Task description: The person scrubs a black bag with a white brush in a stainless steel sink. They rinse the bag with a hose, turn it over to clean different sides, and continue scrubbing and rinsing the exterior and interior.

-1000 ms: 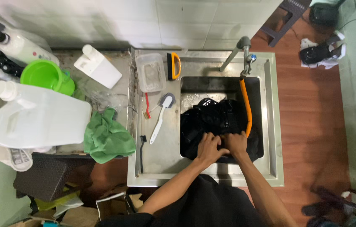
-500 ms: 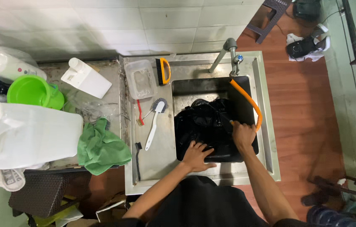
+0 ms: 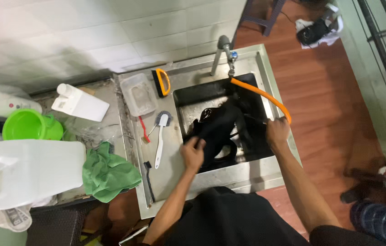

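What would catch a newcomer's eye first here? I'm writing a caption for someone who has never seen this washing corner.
Most striking is the black cloth heaped in the steel sink, with the left hand gripping it and the right hand holding the orange hose that runs from the tap. On the counter to the left, a bright green bucket and a crumpled green rag stand out beside a big white jug.

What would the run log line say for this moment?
left hand: grips black cloth in sink | right hand: holds orange hose | brush: on drainboard
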